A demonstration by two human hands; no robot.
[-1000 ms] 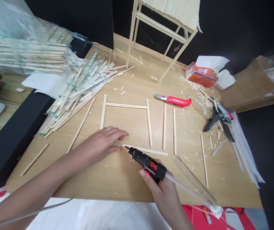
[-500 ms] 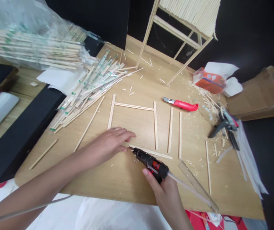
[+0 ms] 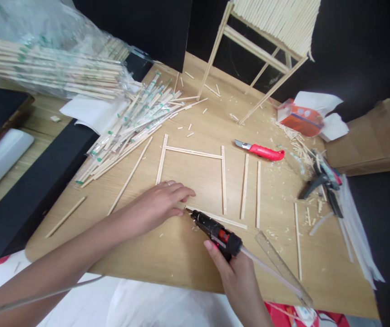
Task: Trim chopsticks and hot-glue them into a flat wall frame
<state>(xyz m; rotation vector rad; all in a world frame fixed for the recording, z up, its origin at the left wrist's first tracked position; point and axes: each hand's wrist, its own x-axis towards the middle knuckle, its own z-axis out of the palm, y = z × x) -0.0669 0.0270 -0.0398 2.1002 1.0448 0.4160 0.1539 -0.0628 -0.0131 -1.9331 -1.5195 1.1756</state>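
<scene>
In the middle of the frame, two upright stick strips and a crosspiece lie on the table, their ends meeting near the top. This part looks assembled, but I cannot tell if glue holds it. Below it, a lower strip lies separate, so the side nearest the person is unjoined. Two more strips lie loose at its right. The right hand is closed around the glue gun, its nozzle at the lower strip's left end. The left hand is partly open, fingers loosely bent, near this end, with nothing visibly gripped.
</scene>
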